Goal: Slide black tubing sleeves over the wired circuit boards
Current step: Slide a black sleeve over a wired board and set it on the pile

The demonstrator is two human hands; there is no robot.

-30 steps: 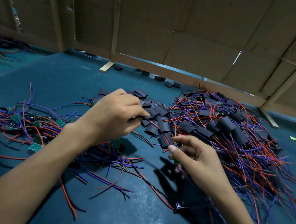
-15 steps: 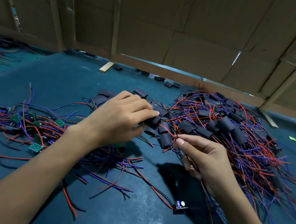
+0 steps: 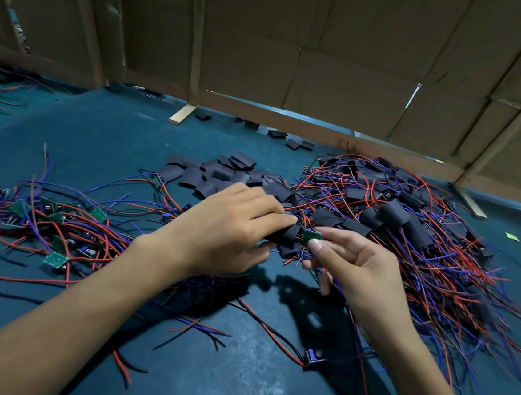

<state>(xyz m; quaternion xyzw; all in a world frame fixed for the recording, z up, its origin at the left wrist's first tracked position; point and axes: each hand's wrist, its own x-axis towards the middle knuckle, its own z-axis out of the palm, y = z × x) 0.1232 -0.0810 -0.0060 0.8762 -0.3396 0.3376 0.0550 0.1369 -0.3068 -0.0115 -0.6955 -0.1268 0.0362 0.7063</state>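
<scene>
Dark teal table point(image 3: 97, 148), brown cardboard walls point(image 3: 349, 45) behind it. Right of the loose flat black sleeves point(image 3: 220, 173) sprawls a big heap of red and blue wired, sleeved boards point(image 3: 425, 240); left of them, bare green boards point(image 3: 56, 227) in tangled wire. Just in front, the left hand point(image 3: 227, 229) curls around a soft black sleeve point(image 3: 287, 235), while the right hand point(image 3: 355, 265) pinches a small green board point(image 3: 311, 236) at its mouth.
</scene>
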